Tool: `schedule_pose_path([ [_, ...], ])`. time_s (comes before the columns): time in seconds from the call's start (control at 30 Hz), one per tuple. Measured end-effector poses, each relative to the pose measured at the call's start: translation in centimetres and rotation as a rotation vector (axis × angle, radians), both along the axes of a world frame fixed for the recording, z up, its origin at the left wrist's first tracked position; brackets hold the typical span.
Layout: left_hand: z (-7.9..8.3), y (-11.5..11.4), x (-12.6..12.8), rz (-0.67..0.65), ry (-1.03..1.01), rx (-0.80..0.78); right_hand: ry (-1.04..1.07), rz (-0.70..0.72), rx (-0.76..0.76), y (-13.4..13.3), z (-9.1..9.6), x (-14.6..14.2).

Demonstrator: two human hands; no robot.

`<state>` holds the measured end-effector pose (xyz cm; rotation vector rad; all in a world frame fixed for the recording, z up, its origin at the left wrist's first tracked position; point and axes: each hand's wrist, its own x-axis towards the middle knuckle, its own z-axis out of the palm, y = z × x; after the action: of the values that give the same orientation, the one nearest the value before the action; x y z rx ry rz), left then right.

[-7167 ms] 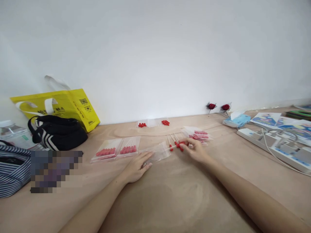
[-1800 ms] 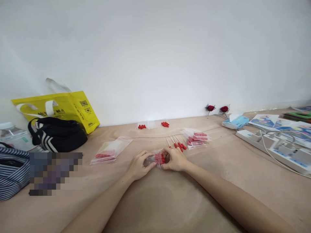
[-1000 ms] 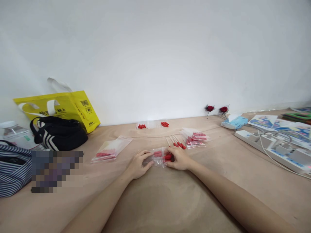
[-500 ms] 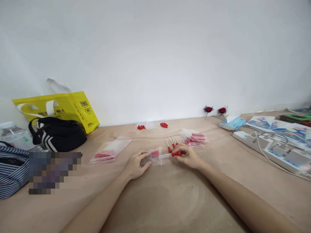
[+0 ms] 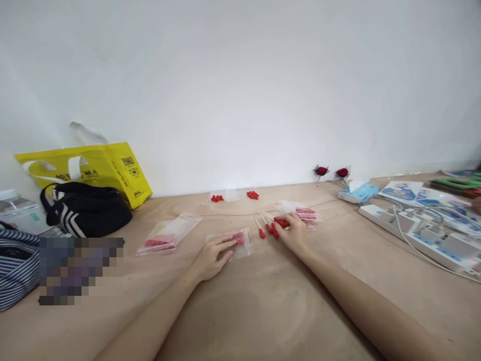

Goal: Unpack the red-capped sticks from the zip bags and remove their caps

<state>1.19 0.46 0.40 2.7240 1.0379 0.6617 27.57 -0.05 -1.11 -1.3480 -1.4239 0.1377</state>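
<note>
My left hand (image 5: 213, 258) lies with its fingers stretched over the left part of a clear zip bag (image 5: 246, 248), thumb apart. Two red rubber bulbs (image 5: 237, 238) show inside this bag. To its right, my right hand (image 5: 295, 233) has thumb and fingers closed on a red-bulbed dropper (image 5: 279, 221), partly hidden by the fingers. Several loose droppers (image 5: 262, 232) with thin pale stems lie beside that hand, bulbs toward me. Just behind my right hand is a stack of zip bags (image 5: 306, 213) with red bulbs in them.
More bagged bulbs (image 5: 161, 241) lie at left, others (image 5: 253, 195) by the wall. A yellow bag (image 5: 139, 185), black pouch (image 5: 93, 208) and striped cloth (image 5: 18, 271) stand at far left. On the right are a power strip (image 5: 424, 235) with cables, blue tissue pack (image 5: 358, 192) and two roses (image 5: 322, 171).
My right hand has moved right and back, away from the bag, bringing droppers over to the loose ones. My left hand stays at the bag.
</note>
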Motion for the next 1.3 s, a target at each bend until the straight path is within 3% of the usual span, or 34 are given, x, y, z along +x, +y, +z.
schedule_pose_path([
  [0.17,0.1,0.1,-0.1,-0.009,-0.005,-0.023,-0.192,0.011,0.017,1.4,-0.4,-2.1],
  [0.43,0.0,0.2,-0.1,0.053,-0.047,-0.041,-0.487,-0.033,-0.116,1.4,-0.7,-2.9],
  [0.83,-0.2,0.2,-0.2,0.072,-0.036,-0.068,-0.414,-0.136,-0.112,-0.3,0.0,-2.2],
  [1.1,0.1,-0.1,-0.1,0.003,-0.038,-0.115,-0.536,0.176,-0.141,-1.5,0.8,-4.1],
  [1.3,-0.2,0.1,-0.1,0.019,-0.091,-0.137,-0.614,0.269,-0.216,-2.2,1.5,-5.0],
])
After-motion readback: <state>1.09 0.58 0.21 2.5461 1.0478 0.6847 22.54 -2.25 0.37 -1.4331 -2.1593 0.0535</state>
